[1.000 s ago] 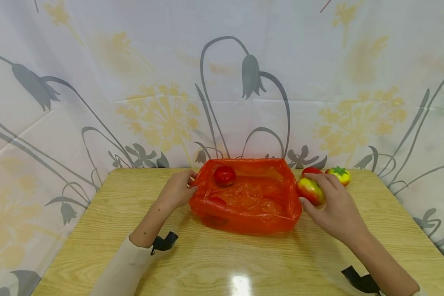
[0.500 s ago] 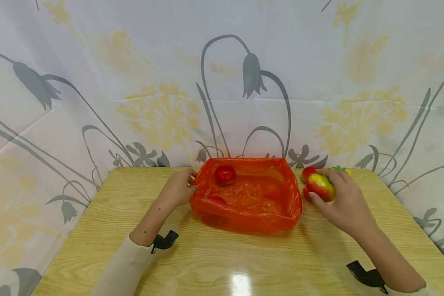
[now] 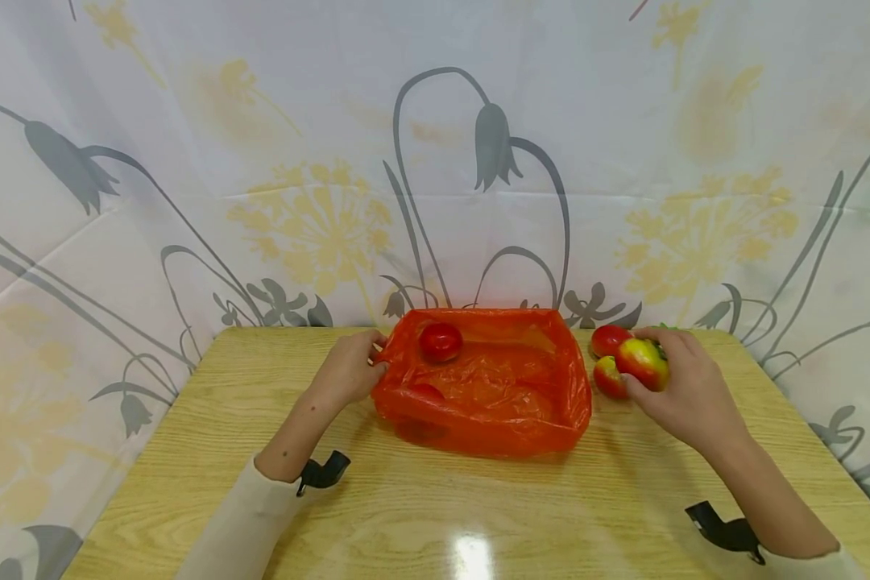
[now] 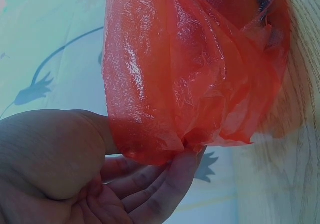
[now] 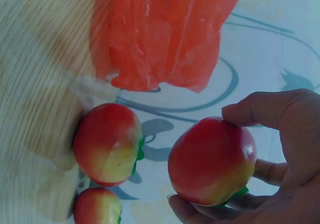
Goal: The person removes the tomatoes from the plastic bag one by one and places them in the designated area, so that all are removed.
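Observation:
At its left side, an open red plastic bag point(image 3: 478, 439) is pinched between the thumb and fingers of my left hand point(image 3: 344, 372); the left wrist view shows the gathered plastic point(image 4: 150, 84) at the fingertips. Inside the bag lies a glossy red tomato point(image 3: 441, 342), and another red shape shows dimly through the front wall. To the right of the bag, my right hand point(image 3: 696, 395) holds a red-and-yellow tomato point(image 3: 642, 364) with a green calyx. Seen from the right wrist, this tomato point(image 5: 210, 159) sits between thumb and fingers, beside two others.
On the wooden table point(image 3: 406, 515), a red tomato point(image 3: 609, 340) and a red-yellow tomato point(image 3: 609, 379) lie just right of the bag. A green leafy top point(image 3: 667, 326) peeks out behind my right hand. Patterned fabric point(image 3: 297, 161) hangs along the table's back edge.
My right hand has moved right, away from the bag's edge, carrying the tomato. A red-yellow tomato beneath it has come into view. The left hand and bag stay put.

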{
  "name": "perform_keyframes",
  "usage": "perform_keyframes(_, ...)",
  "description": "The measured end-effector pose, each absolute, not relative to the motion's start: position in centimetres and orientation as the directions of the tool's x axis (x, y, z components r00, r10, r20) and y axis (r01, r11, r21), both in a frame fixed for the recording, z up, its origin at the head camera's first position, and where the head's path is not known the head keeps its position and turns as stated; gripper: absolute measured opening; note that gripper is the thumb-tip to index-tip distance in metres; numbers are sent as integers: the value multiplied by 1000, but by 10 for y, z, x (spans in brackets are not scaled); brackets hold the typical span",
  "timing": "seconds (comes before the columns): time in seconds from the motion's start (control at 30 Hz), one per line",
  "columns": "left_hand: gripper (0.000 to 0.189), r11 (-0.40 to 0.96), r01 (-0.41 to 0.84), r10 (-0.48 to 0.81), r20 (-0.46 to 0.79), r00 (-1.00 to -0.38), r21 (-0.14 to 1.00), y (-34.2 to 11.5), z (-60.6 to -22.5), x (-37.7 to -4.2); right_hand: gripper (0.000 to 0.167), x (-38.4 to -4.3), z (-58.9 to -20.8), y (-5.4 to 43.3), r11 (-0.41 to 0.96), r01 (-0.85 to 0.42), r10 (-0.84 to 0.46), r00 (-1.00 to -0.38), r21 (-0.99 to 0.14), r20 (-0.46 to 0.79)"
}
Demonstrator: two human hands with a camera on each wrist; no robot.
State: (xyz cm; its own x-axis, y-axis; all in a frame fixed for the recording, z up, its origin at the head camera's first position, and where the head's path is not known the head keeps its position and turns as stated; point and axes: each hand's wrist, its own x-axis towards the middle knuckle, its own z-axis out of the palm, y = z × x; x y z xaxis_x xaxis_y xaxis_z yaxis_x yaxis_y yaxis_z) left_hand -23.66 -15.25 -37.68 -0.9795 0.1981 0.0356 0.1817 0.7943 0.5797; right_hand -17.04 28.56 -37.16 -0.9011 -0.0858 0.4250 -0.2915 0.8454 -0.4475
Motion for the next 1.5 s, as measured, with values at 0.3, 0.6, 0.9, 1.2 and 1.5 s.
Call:
perform_keyframes(0.3, 31, 796, 172, 192, 27, -981, 581, -153, -378, -237, 60, -174, -374, 296, 869, -245, -58, -914, -430, 401)
perform_keyframes(0.6, 30, 795, 160, 189, 11, -982, 585, -153, -377, -236, 64, -179, -377, 306, 877, -213, -42, -927, -431, 373)
perform_keyframes(0.9, 29, 795, 159, 188, 12, -982, 586, -153, -377, -238, 70, -184, -378, 318, 890, -178, -28, -941, -421, 339)
perform_keyframes(1.2, 30, 791, 156, 188, 8, -982, 592, -154, -377, -236, 68, -187, -382, 327, 884, -188, -38, -941, -429, 335)
perform_keyframes(1.5, 29, 798, 170, 196, 18, -980, 578, -154, -377, -236, 67, -192, -388, 339, 890, -179, -43, -949, -421, 313)
